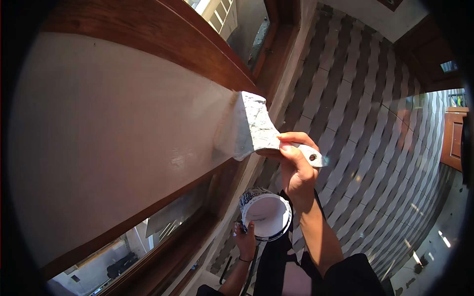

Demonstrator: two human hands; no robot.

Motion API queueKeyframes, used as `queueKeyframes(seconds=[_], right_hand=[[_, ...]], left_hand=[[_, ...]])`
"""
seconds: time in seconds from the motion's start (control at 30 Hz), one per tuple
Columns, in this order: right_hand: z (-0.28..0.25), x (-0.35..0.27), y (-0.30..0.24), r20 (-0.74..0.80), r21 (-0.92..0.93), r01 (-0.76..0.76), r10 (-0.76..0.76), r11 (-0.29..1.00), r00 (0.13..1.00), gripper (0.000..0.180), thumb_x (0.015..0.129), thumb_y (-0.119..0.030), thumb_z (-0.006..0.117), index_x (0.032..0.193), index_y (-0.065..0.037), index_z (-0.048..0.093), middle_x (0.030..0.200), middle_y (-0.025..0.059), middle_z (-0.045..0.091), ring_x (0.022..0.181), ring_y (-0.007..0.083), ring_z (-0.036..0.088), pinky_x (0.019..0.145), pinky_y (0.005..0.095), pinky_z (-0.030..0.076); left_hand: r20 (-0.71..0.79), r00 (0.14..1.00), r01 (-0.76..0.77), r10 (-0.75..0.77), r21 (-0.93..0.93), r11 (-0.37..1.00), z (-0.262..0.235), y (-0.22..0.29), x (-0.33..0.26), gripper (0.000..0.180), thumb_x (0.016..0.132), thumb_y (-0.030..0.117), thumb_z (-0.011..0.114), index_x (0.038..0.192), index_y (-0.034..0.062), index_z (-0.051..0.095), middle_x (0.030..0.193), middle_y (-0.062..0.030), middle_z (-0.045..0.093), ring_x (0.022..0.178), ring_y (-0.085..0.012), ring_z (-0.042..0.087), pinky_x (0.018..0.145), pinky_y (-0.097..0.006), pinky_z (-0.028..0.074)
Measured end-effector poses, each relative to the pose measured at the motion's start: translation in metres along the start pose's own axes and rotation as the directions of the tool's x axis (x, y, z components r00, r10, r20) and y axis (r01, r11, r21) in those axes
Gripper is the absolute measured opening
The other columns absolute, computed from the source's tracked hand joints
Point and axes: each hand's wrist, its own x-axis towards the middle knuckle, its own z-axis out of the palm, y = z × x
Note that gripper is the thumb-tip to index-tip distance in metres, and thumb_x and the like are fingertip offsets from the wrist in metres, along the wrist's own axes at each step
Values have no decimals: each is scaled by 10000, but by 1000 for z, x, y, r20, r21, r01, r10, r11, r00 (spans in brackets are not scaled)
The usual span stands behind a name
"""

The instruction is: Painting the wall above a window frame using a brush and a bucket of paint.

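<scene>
My right hand [296, 170] grips the white handle of a wide paint brush [254, 129] caked in white paint. Its bristles press flat against a pale painted panel [113, 138] set in a dark wooden frame [197, 47]. Lower down, my left hand [245, 240] holds a small round tub of white paint [265, 213] by its rim, open side toward me, close to the frame's lower edge.
Glass panes [242, 24] sit above and below the painted panel, showing buildings outside. To the right runs a wall of grey and white staggered tiles [365, 123]. A brown wooden door [452, 138] stands at the far right.
</scene>
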Motion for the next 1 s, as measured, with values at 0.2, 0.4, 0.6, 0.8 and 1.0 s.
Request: queueKeyframes(seconds=[0.2,0.4,0.6,0.8,1.0], right_hand=[[-13,3,-7,-143,-129,-139,120,982,982,233,863,-85,574,1040,54,635,979,180,689,851,277,707,811,393,588],[7,12,3,-134,-346,-149,109,926,985,194,897,-79,606,1038,40,667,937,132,705,797,174,696,744,287,572],[61,5,-36,-52,-390,-67,51,918,997,180,897,-64,578,1018,35,668,844,99,681,755,142,664,738,285,565],[123,-22,-107,73,-336,27,-2,941,997,163,879,-46,567,989,39,652,858,125,684,758,176,684,747,307,577],[181,-44,-172,130,-285,64,-28,956,991,172,866,-40,566,986,65,631,929,141,676,788,210,713,755,318,602]], left_hand=[[24,999,-46,44,96,994,-4,-15,8,189,892,22,661,862,59,478,865,12,533,805,-60,486,695,-225,413],[43,997,-59,57,53,997,5,7,2,170,889,18,661,873,60,497,842,22,533,784,-55,485,677,-222,409],[65,992,-109,106,39,993,-9,7,-6,176,875,4,667,880,55,498,840,15,538,783,-69,494,701,-229,415],[64,991,-114,117,-52,992,-19,18,-15,175,866,-3,665,880,51,499,851,8,539,791,-79,496,703,-240,418],[34,989,-143,143,4,990,-23,32,-24,227,855,-8,671,831,67,458,798,26,466,746,-71,435,671,-235,388]])
